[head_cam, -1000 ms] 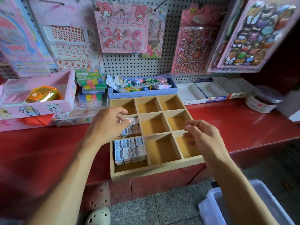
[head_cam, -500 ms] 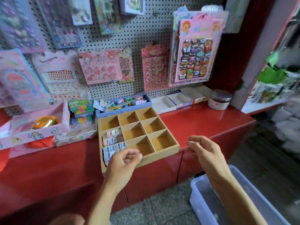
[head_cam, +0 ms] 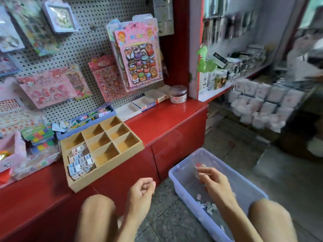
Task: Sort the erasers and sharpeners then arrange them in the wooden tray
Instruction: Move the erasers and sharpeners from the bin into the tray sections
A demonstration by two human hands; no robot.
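Wooden tray (head_cam: 104,173) sits on the red counter (head_cam: 167,119) below a pegboard (head_cam: 87,41), its near-left compartments packed with sharpeners (head_cam: 81,163). Left hand (head_cam: 139,191) hangs loosely curled, holding nothing; right hand (head_cam: 215,182), fingers curled, reaches into the plastic bin (head_cam: 181,175) on the floor.

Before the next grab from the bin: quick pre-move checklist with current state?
1. Right hand over the clear blue-tinted plastic bin: ok.
2. Small wrapped items left in the bin to pick: ok.
3. Right hand already holding something: cannot tell, its fingers are curled and blurred.
4. Left hand free: ok, loosely curled, nothing seen in it.
5. Free compartments in the nine-compartment wooden tray on the red counter: ok, only the left column's middle and front compartments hold pieces.
6. Eraser or sharpener in the bin: cannot tell, too small.
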